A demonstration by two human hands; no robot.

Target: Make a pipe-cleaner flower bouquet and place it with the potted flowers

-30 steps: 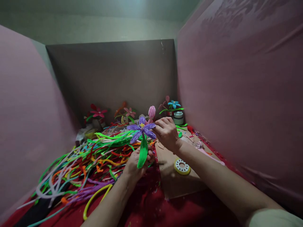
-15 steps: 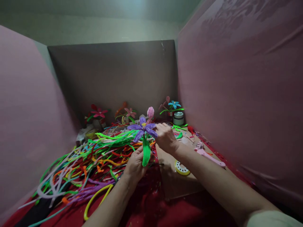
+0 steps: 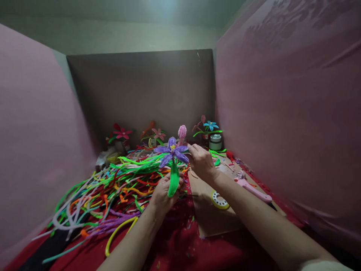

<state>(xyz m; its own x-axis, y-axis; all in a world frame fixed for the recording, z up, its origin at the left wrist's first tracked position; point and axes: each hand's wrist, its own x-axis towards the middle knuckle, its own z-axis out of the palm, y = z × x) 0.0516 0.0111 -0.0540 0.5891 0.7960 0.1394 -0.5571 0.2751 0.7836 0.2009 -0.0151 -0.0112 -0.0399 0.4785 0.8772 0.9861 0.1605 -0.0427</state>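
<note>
My left hand (image 3: pixel 166 192) is closed around the lower stem of a pipe-cleaner flower, held upright above the table. The bloom (image 3: pixel 172 148) has purple petals and a yellow centre. A pink bud (image 3: pixel 182 132) rises behind it, and a green leaf (image 3: pixel 174 180) hangs down in front of my left fingers. At the right petal's tip, my right hand (image 3: pixel 202 162) has its thumb and fingers pinched together. Whether they grip the petal or a part behind it is hidden.
Many loose coloured pipe cleaners (image 3: pixel 132 177) spread over the red cloth (image 3: pixel 180 241) on the left. To the right, a cardboard sheet (image 3: pixel 214 224) carries a yellow-rimmed disc (image 3: pixel 220 199) and a pink-handled tool (image 3: pixel 255 191). Finished flowers (image 3: pixel 123 133) and a small jar (image 3: pixel 216 142) stand at the back.
The whole view has shifted slightly, so things sit a little further right. My right fingers look straighter beside the petal tip. My left hand keeps its hold on the stem.
</note>
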